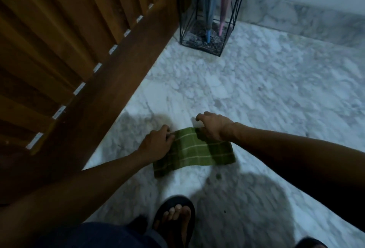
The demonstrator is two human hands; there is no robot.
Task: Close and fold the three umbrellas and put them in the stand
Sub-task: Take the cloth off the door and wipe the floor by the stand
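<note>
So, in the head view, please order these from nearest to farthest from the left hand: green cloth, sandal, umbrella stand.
1. Green cloth: touching the left hand, on the floor.
2. Sandal: below, near the person.
3. Umbrella stand: far, beside the wooden door.

I see a pale marble floor [266, 93] with grey veining, running up to a wooden door [79, 54] on my left. A green checked cloth [194, 151] lies flat on it near my feet (part of its far edge is hidden, so I can't judge that side). A black wire stand [207, 36] sits on the floor in the far corner. One sandal [175, 222] is planted near the bottom edge.
</note>
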